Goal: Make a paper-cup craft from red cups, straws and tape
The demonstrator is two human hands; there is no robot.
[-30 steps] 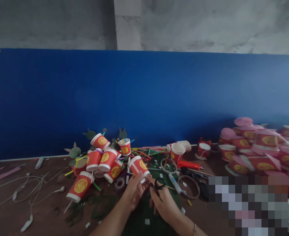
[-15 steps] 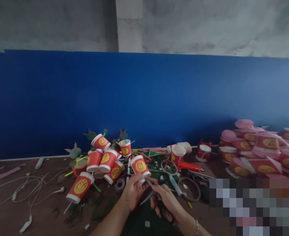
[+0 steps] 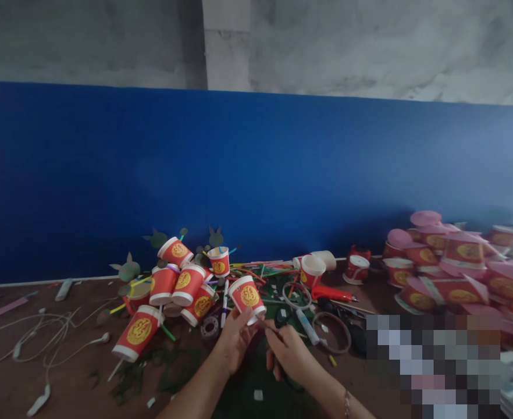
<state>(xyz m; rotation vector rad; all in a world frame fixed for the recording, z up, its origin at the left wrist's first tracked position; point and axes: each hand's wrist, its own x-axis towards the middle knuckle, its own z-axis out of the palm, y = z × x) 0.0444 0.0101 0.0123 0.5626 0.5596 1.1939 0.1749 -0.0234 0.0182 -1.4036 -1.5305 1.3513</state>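
Note:
My left hand [image 3: 234, 343] is closed around the lower part of a red paper cup [image 3: 246, 295] with a gold emblem and white edges. The cup is tilted, its narrower end toward me. Close beside that end is my right hand [image 3: 286, 348], closed on scissors [image 3: 292, 384]. Little of the scissors shows, only a dark handle loop under the palm. Whether the scissors touch the cup, I cannot tell. A dark green mat [image 3: 239, 401] lies beneath both hands, with a small white scrap [image 3: 258, 395] on it.
Several red cups [image 3: 138, 331] with straws are heaped to the left, near tangled white earphones [image 3: 45, 401]. Rings of tape [image 3: 332, 333], a glue tube [image 3: 307, 327] and a red-handled tool [image 3: 332, 294] lie right. Cups with pink paper [image 3: 461, 250] are piled far right. A blue panel [image 3: 256, 174] stands behind.
My right hand has turned and closed in, so the scissor blades seen before are now mostly hidden. The cup stays nearly in place in my left hand. The view has shifted slightly.

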